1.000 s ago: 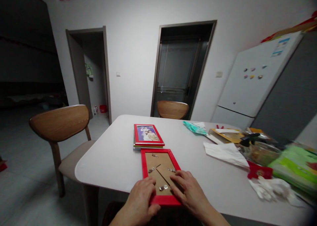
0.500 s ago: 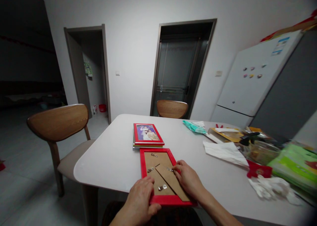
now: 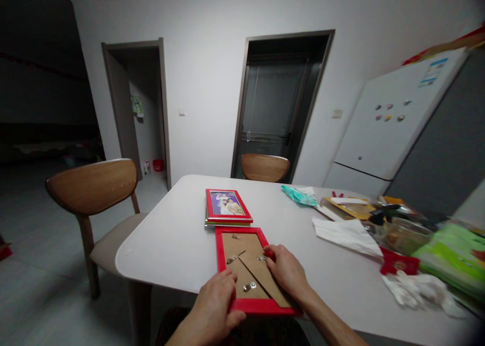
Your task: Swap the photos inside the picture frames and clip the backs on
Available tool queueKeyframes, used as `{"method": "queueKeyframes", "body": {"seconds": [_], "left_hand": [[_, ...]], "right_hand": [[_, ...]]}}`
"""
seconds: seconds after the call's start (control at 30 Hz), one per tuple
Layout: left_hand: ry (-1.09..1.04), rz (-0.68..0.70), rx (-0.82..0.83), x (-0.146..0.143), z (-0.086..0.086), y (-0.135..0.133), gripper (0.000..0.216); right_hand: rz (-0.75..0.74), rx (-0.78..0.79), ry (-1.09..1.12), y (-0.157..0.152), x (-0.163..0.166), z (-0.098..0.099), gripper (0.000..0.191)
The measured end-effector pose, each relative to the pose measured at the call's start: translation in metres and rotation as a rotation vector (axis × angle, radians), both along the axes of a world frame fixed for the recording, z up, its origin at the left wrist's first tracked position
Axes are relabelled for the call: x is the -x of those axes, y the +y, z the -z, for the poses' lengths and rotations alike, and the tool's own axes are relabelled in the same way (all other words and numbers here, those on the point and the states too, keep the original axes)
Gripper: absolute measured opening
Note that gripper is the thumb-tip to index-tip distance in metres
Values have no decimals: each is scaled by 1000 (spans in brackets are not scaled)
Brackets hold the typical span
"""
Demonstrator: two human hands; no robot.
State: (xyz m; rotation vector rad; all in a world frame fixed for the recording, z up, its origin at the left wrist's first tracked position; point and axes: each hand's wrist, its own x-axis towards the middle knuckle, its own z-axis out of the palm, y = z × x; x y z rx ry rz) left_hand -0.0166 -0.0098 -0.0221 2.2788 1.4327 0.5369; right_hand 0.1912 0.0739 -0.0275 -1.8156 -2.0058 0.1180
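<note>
A red picture frame (image 3: 242, 306) lies face down at the table's near edge, its brown backing board (image 3: 242, 245) and slanted stand leg upward. Several small metal clips sit around the backing, one of them a lower clip (image 3: 249, 287). My left hand (image 3: 215, 303) grips the frame's lower left corner, fingers over the left side and thumb at the bottom rim. Curled around the right rim, my right hand (image 3: 287, 270) has its fingertips beside the right-hand clip (image 3: 261, 258). Just beyond lies a stack of frames, topped by a red frame with a photo (image 3: 227, 204).
On the white table (image 3: 170, 235), the right side holds a teal packet (image 3: 299, 195), white paper (image 3: 346, 235), a plastic container (image 3: 407, 235), white gloves (image 3: 420, 290) and a green package (image 3: 454, 252). Wooden chairs stand left (image 3: 94, 184) and behind (image 3: 265, 167).
The view has shifted slightly. My right fingertips have moved a little off the right-hand clip toward the red rim. My left hand keeps its hold, and the frame stays in place.
</note>
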Motion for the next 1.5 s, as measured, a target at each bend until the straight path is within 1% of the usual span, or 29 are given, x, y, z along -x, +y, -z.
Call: {"method": "queueKeyframes", "body": {"seconds": [0.07, 0.13, 0.2, 0.23, 0.27, 0.43, 0.53, 0.63, 0.7, 0.77, 0.87, 0.93, 1.0, 1.07, 1.17, 1.33, 1.43, 1.5], "left_hand": [[-8, 4, 10, 2, 0, 0, 59], [-20, 9, 13, 4, 1, 1, 55], [-40, 7, 9, 7, 2, 3, 47], [-50, 4, 7, 8, 2, 4, 43], [-58, 0, 9, 8, 3, 4, 41], [-87, 30, 10, 10, 2, 5, 36], [-94, 45, 6, 11, 0, 4, 37], [-97, 50, 16, 12, -2, 5, 37], [-114, 46, 19, 12, -2, 5, 41], [-128, 35, 24, 13, -2, 4, 44], [-125, 27, 34, 15, -2, 3, 41], [-123, 26, 43, 15, -2, 2, 36], [-132, 21, 50, 16, -2, 2, 31], [-148, 21, 48, 16, -2, 2, 26], [-172, 34, 34, 16, -2, 2, 22], [-178, 23, 11, 15, -2, 0, 24], [-180, 9, 21, 16, -2, 0, 27], [-192, 9, 21, 16, -1, 0, 30]], "right_hand": [[-74, -66, 24, -8, 3, -2, 27], [-239, -87, 59, -19, 10, -5, 23], [-435, -27, 83, -31, 19, -6, 20], [-508, 9, 85, -36, 24, -6, 18], [-550, 33, 78, -40, 28, -6, 18], [-525, 29, 43, -46, 39, -3, 19], [-580, 24, 53, -48, 35, -6, 20], [-664, 33, 48, -53, 30, -14, 24], [-700, 41, 37, -56, 29, -20, 27], [-711, 41, 18, -60, 29, -24, 28], [-743, 40, -13, -65, 28, -28, 27], [-766, 45, -22, -66, 27, -27, 25], [-748, 48, -4, -64, 26, -23, 24], [-672, 35, 52, -55, 30, -19, 26], [-564, 5, 134, -34, 44, -13, 29], [-530, -12, 63, -2, 75, -6, 23], [-493, -19, 48, 8, 83, -3, 21], [-504, -14, 51, 10, 83, -3, 20]]}}
